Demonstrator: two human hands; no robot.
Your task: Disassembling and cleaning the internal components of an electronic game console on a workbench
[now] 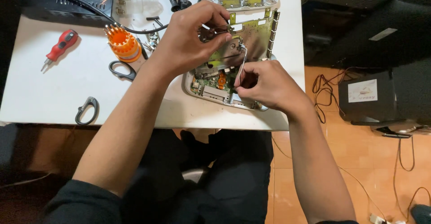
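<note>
Red screwdriver (61, 45), orange bit holder (123, 43), white table (54, 94), green circuit board (214, 83).

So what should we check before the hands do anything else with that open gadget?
1. Left hand steadies the metal plate: ok.
2. Right hand pinches the thin white wire: ok.
3. Green circuit board uncovered: ok.
4. Red screwdriver and orange bit holder within reach on the white table: ok.
5. Scissors lying close to the left wrist: not ok.
6. Device unplugged: cannot tell.
</note>
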